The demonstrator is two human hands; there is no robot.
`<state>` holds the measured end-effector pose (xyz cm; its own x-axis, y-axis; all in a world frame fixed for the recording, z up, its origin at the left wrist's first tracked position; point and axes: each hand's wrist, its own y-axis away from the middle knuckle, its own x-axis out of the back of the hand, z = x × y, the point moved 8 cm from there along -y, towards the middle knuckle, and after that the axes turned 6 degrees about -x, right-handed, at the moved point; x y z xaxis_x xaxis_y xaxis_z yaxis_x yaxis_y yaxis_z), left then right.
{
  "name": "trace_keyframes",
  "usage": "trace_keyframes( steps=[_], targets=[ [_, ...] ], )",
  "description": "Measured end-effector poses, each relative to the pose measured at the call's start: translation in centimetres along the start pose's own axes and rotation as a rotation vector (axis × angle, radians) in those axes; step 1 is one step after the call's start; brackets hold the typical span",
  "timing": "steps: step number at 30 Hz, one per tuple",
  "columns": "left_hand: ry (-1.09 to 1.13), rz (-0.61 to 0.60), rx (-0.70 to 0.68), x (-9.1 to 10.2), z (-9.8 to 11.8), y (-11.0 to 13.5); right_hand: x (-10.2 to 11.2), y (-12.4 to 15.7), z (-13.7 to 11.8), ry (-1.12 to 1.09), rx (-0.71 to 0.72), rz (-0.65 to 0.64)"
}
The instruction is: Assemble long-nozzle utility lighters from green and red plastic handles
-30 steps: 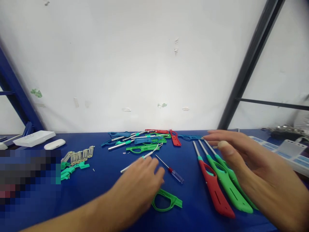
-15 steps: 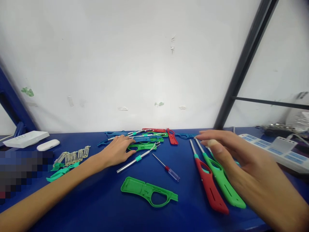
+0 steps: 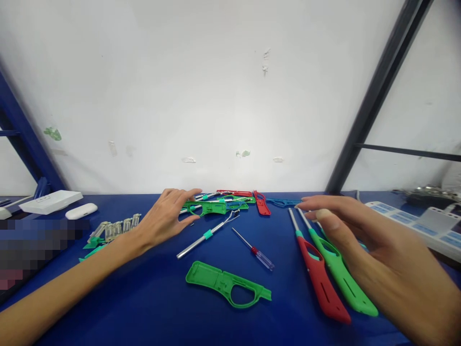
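My left hand (image 3: 163,214) is at the left end of a pile of lighter parts, thumb and fingers apart, beside a green casing half (image 3: 212,207). A metal lighter tube with a teal clip (image 3: 208,234) lies just nearer. My right hand (image 3: 363,245) hovers with fingers stretched out over the long lighters at the right, partly covering them. There a red lighter (image 3: 326,288) and a green lighter (image 3: 347,276) lie side by side, and at least one more is mostly hidden. Another green casing half (image 3: 211,277), inner side up, and a screwdriver (image 3: 262,258) lie between my hands.
Several clear fuel tanks (image 3: 117,229) and teal parts (image 3: 94,243) sit at the left, near a white earbud case (image 3: 81,211) and a white box (image 3: 52,202). A power strip (image 3: 399,218) is at the right. The wall (image 3: 230,96) stands behind the table.
My left hand has lifted from lying on the pile and spread wider. A green casing half in the pile has shifted. My right hand is nearly still; the view has turned slightly left.
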<state>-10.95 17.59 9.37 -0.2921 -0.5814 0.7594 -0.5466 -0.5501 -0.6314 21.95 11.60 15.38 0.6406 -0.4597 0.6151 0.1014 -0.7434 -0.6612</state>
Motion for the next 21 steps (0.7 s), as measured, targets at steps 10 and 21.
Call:
trace_keyframes(
  steps=[10,21],
  targets=[
    [0.063,0.292,-0.2,3.0,1.2,0.5,-0.6,0.1,0.3,0.036,-0.013,-0.059],
    [0.251,0.443,-0.346,5.1,7.8,0.5,-5.0,0.5,0.4,-0.008,-0.167,-0.255]
  ],
)
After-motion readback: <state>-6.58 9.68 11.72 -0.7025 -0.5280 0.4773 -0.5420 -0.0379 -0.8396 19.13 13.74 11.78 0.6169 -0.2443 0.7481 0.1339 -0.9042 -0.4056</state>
